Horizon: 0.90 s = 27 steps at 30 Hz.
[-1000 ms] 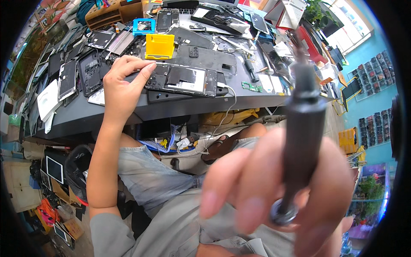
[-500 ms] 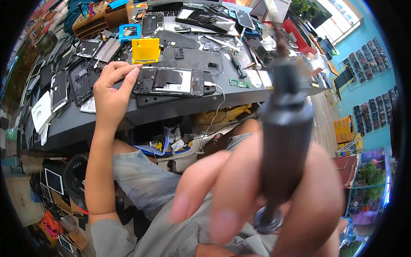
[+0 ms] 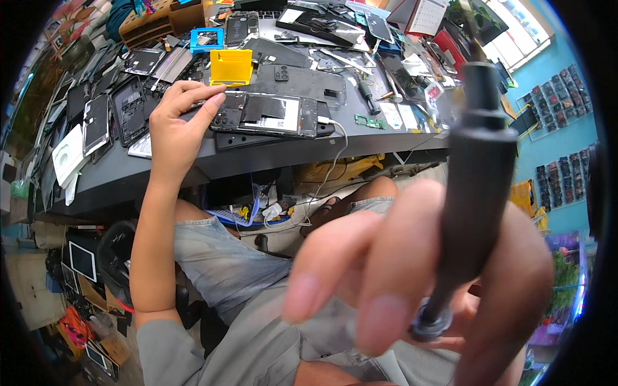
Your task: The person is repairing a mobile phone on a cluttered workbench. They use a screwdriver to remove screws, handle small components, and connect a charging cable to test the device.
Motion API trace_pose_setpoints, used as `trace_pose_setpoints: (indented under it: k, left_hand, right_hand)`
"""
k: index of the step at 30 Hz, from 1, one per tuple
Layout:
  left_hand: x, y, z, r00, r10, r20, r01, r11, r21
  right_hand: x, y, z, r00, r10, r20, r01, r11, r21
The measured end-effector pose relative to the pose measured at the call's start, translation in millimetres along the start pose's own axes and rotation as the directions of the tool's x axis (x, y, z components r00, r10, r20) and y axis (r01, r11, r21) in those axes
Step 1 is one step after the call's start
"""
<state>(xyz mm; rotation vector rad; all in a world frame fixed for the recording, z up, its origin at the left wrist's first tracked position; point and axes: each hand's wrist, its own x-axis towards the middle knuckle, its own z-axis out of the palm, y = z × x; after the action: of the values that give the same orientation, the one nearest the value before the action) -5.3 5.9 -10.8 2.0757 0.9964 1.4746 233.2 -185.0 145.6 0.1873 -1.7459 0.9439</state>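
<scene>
On the desk lies an opened smartphone [image 3: 304, 117] with its back cover off, its inner parts and a silvery-white panel exposed. My left hand [image 3: 177, 128] is at its left end, thumb and fingers closed on the corner there; the fingertips are partly hidden. A white charging cable [image 3: 345, 136] plugs into the phone's right end. Close in front of me, my right hand [image 3: 399, 270] grips a black screwdriver [image 3: 477, 186] held upright, its blurred shaft pointing up. The screwdriver is well apart from the phone.
Behind the phone stand a yellow phone stand [image 3: 231, 67] and a detached back cover [image 3: 299, 82]. A second screwdriver [image 3: 368, 96] and a green circuit board [image 3: 369, 121] lie to the right. Phone frames and parts crowd the left, near a black bin [image 3: 119, 257] below.
The view has shifted slightly, so the desk and phone appear a little higher and further right. My right hand and screwdriver have moved rightward in the picture. Both grips look the same.
</scene>
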Motion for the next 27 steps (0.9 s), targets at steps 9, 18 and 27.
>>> trace_pose_setpoints:
  k: [9, 18, 27]
  left_hand:
    - [3.1, 7.3, -1.5, 0.999, -0.046, -0.028, 0.044, 0.995, -0.086]
    - [1.5, -0.7, 0.9, 0.999, -0.037, -0.035, 0.03, 0.983, -0.182]
    - [0.9, 2.6, -3.1, 0.998, -0.068, -0.008, 0.067, 0.989, -0.132]
  right_hand:
    - [-23.5, 21.0, 17.0, 0.97, -0.072, -0.23, 0.03, 0.983, -0.18]
    - [-38.9, 77.9, -18.3, 0.818, -0.059, -0.572, -0.154, 0.936, -0.316]
    - [-51.8, 165.2, -58.4, 0.772, 0.164, -0.614, -0.365, 0.905, -0.218]
